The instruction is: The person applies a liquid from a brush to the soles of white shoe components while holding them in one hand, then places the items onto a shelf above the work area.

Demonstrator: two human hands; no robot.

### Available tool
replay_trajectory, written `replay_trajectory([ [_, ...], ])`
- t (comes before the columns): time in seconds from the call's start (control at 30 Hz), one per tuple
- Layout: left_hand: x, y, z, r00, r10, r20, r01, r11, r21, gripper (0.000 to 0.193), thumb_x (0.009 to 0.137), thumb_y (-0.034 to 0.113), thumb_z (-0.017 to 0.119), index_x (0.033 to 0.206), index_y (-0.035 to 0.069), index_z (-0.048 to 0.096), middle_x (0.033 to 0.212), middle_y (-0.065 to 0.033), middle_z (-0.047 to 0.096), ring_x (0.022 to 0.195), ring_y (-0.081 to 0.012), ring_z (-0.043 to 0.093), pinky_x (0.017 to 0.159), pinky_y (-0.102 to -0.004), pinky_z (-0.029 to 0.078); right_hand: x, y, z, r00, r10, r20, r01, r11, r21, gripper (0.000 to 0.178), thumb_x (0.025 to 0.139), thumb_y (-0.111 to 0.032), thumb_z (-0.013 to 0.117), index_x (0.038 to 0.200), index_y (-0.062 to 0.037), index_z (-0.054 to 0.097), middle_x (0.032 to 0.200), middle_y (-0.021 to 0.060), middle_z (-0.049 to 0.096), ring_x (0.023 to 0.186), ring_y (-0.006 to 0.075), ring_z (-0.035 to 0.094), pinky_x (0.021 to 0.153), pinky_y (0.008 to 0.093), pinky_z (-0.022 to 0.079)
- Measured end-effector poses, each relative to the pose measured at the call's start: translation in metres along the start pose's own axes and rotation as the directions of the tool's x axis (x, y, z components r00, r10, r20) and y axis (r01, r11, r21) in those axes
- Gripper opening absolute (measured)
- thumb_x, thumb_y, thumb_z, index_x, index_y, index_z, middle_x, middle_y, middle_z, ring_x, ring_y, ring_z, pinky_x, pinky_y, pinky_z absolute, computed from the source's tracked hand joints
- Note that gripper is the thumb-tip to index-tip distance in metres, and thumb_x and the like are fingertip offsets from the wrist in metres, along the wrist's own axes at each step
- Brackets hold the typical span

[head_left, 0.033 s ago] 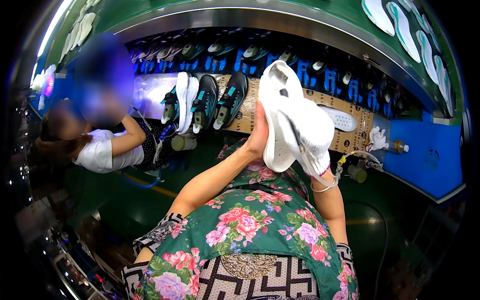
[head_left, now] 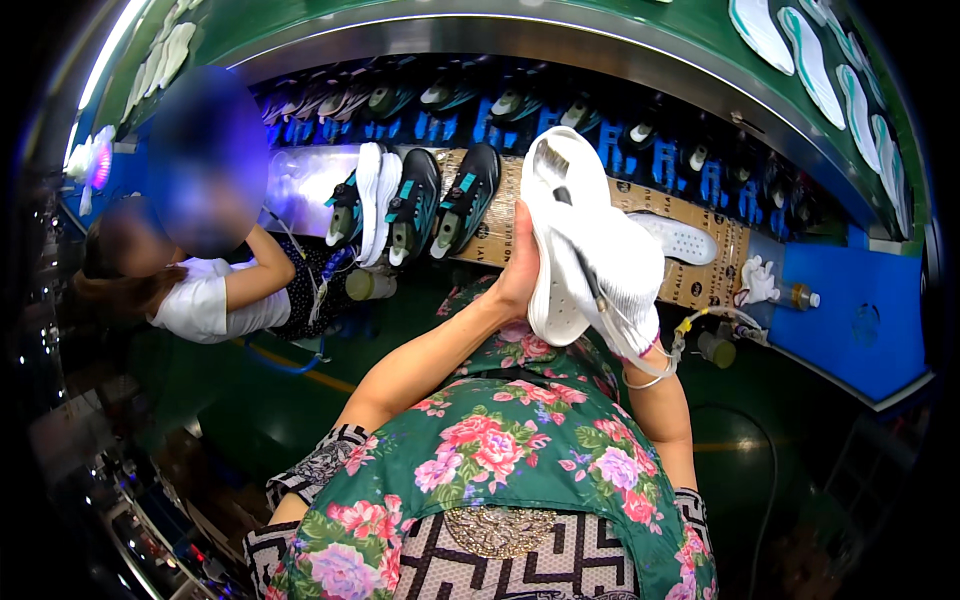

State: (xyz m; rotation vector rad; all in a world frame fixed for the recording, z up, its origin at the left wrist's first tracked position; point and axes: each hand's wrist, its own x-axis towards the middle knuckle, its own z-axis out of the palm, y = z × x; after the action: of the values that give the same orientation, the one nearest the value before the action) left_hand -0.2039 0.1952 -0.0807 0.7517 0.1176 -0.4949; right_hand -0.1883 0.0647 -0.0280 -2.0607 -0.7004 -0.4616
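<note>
A white shoe sole [head_left: 560,317] stands tilted in front of me, its hollow side facing me. My bare left hand [head_left: 519,265] grips its left edge, the thumb along the side wall. My right hand [head_left: 618,262], in a white knit glove, is closed around the dark handle of a brush [head_left: 552,165]. The bristles lie inside the upper end of the sole. A clear tube [head_left: 668,372] runs from the brush past my right wrist. The glove hides the sole's right side and most of my right fingers.
Dark shoes [head_left: 468,200] and upright white soles [head_left: 375,195] stand on the cardboard-covered bench [head_left: 625,195]. Another sole [head_left: 685,242] lies at right, near a crumpled glove [head_left: 757,280] and a bottle [head_left: 800,297]. Shoes on blue holders [head_left: 660,165] line the back. A co-worker [head_left: 220,300] sits at left.
The brush tip has shifted slightly left and down inside the sole, with my right hand. My left hand keeps its grip on the sole.
</note>
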Motion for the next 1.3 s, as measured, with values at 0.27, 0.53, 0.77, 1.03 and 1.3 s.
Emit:
replay_trajectory([
  [0.27,-0.003,0.011,-0.013,0.996,0.083,0.04,-0.079,0.993,-0.089,0.095,0.087,0.079,0.012,0.149,0.008,0.025,0.14,-0.0136,0.047,0.125,-0.0269,0.051,0.104,-0.0397,0.043,0.008,-0.001,-0.003,0.979,0.116,-0.166,-0.091,0.985,0.149,0.027,0.073,0.002,0.072,0.1,-0.0027,0.072,0.095,0.011,0.071,0.087,0.0238,0.068,0.078,0.0332,0.053],
  [0.53,0.005,0.026,-0.034,0.975,0.185,0.126,-0.171,0.979,-0.114,0.092,0.088,0.079,0.012,0.15,0.012,0.023,0.144,-0.011,0.042,0.13,-0.028,0.046,0.108,-0.0451,0.04,0.008,-0.005,0.0,0.977,0.211,-0.026,-0.183,0.895,0.406,0.026,0.074,-0.009,0.074,0.101,-0.0088,0.073,0.091,0.0082,0.071,0.08,0.0244,0.068,0.071,0.0329,0.055],
  [0.77,0.016,0.034,-0.059,0.945,0.178,0.273,-0.142,0.979,-0.146,0.105,0.077,0.09,0.019,0.139,0.007,0.038,0.105,-0.0185,0.062,0.089,-0.028,0.064,0.077,-0.0406,0.055,0.003,-0.014,0.003,0.985,-0.044,0.165,-0.003,0.961,0.275,0.027,0.074,-0.005,0.074,0.1,-0.0096,0.073,0.092,0.0064,0.072,0.084,0.0253,0.069,0.076,0.0352,0.054],
  [1.03,0.019,0.043,-0.06,0.96,0.121,0.254,-0.067,0.975,-0.211,0.11,0.068,0.096,0.026,0.126,0.006,0.049,0.096,-0.0203,0.06,0.082,-0.0338,0.063,0.07,-0.0449,0.054,-0.004,-0.014,0.007,0.981,-0.08,0.176,0.033,0.967,0.253,0.033,0.072,-0.002,0.074,0.104,-0.0112,0.072,0.091,0.0088,0.071,0.08,0.0257,0.068,0.072,0.0323,0.054],
  [1.3,0.028,0.051,-0.051,0.959,0.241,0.149,-0.175,0.917,-0.358,0.111,0.066,0.097,0.02,0.115,0.003,0.053,0.086,-0.018,0.062,0.075,-0.0312,0.064,0.064,-0.045,0.054,-0.013,-0.016,0.014,0.964,-0.096,0.247,0.058,0.986,0.159,0.032,0.073,-0.003,0.074,0.103,-0.0134,0.073,0.084,0.0051,0.07,0.07,0.0231,0.068,0.063,0.0305,0.053],
])
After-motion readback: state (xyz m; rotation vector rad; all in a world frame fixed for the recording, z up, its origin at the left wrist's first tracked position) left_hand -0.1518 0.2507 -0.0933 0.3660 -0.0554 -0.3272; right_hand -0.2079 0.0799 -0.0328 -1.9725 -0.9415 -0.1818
